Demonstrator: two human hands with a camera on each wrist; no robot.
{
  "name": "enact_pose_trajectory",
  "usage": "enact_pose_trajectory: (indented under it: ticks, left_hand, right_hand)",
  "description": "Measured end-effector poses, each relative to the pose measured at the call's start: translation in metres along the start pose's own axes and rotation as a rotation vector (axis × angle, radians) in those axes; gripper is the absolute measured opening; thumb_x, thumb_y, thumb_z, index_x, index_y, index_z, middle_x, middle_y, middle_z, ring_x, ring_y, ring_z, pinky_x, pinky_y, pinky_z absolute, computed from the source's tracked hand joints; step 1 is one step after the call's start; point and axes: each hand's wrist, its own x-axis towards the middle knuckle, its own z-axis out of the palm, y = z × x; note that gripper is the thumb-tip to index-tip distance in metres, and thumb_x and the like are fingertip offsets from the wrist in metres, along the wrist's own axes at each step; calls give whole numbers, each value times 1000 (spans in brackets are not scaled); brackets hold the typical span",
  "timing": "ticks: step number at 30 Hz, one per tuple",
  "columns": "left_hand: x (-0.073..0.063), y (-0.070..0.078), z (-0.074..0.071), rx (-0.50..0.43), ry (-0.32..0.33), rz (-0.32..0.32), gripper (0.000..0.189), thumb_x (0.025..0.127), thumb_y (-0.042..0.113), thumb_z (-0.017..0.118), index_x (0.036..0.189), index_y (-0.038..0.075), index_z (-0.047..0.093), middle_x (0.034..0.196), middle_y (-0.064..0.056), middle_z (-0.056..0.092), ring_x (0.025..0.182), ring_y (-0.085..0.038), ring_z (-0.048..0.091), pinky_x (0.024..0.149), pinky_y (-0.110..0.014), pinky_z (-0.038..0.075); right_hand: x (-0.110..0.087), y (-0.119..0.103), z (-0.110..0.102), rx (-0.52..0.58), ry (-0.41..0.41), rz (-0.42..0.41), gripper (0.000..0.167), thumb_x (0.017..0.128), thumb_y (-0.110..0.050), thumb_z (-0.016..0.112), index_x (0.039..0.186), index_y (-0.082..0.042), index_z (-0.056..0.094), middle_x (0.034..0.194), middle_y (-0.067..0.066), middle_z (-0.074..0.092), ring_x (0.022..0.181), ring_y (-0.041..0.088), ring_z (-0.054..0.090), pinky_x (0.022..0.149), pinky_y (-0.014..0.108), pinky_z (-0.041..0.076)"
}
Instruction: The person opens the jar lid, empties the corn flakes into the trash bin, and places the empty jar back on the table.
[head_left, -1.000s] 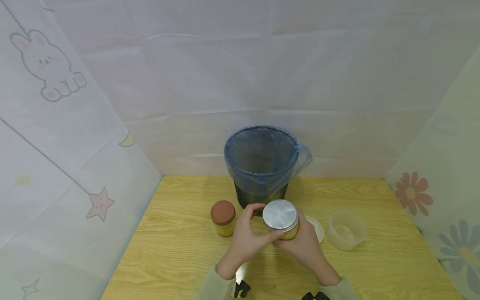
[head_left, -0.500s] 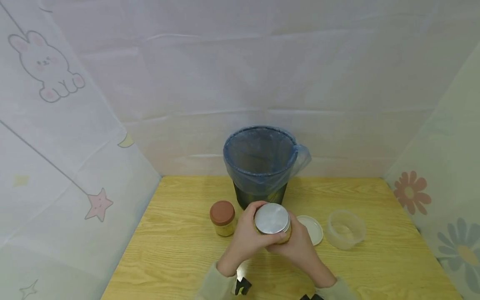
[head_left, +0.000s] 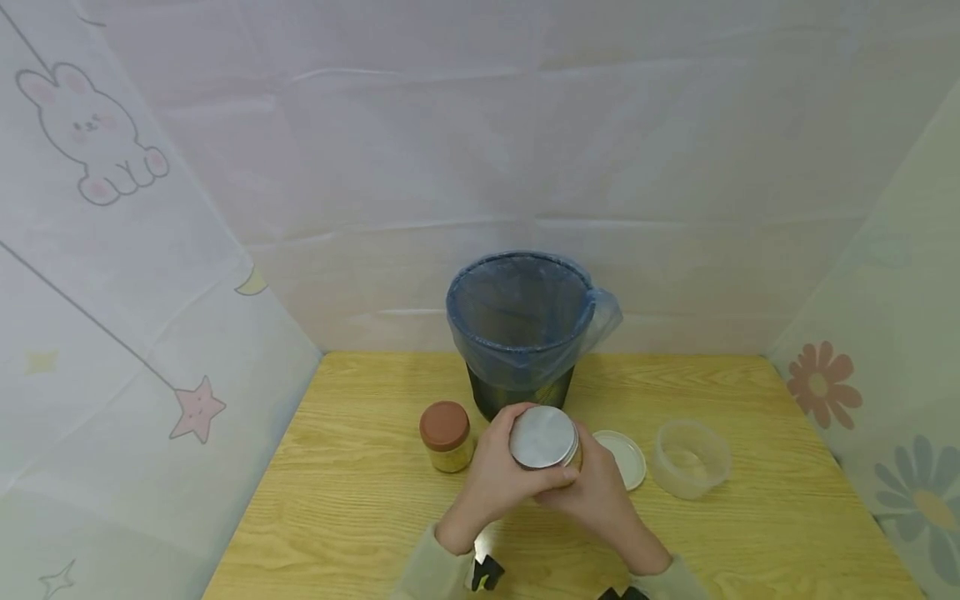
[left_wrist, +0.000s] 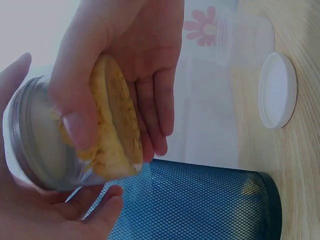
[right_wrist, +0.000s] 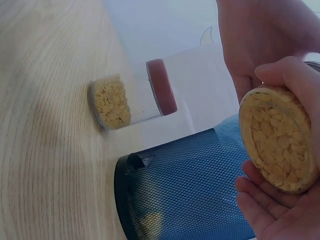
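Note:
A clear jar with a silver lid (head_left: 542,435) is held up in both hands, in front of the bin. My left hand (head_left: 497,471) curls round the lid end, its thumb across the near side. Around the jar's body grips my right hand (head_left: 596,492); in the left wrist view its thumb presses the side. Pale yellow flakes (right_wrist: 280,145) show through the jar's base in the right wrist view. To the left on the table stands a second jar with a brown lid (head_left: 446,426), partly filled with similar flakes.
A black mesh bin (left_wrist: 215,205) with a blue bag liner (head_left: 517,362) stands behind the hands. Right of them lie a white round lid (head_left: 628,461) and a translucent tub (head_left: 692,471) on the wooden table (head_left: 337,500). Printed cloth walls surround the table.
The silver-lidded jar and both hands have shifted slightly left, uncovering more of the white lid. Over the last half second they have barely moved.

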Motion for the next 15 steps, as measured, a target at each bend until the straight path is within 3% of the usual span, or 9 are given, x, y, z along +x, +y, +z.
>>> enact_pose_trajectory:
  ticks: [3,10,15]
  left_hand:
    - [-2,-1,-2,17,0,15,82,75,42,92,142,21,50,132,7,57,116,-15,56,96,-43,48]
    - [-4,-2,-5,84,29,50,74,80,45,87,140,16,52,130,7,57,118,-15,55,99,-43,47]
    - [-3,-1,-7,31,15,26,78,81,42,87,145,18,49,137,5,54,123,-16,53,103,-44,45]
  right_hand:
    - [1,4,-3,-12,16,-11,88,61,-8,95,137,-6,52,119,4,67,108,26,63,88,53,51]
    - [3,8,-8,-5,26,0,83,67,-15,97,136,-11,52,117,4,66,99,21,66,78,44,56]
    - [3,6,-8,0,15,-1,81,67,-13,96,134,-8,52,117,6,66,101,25,65,80,48,55]
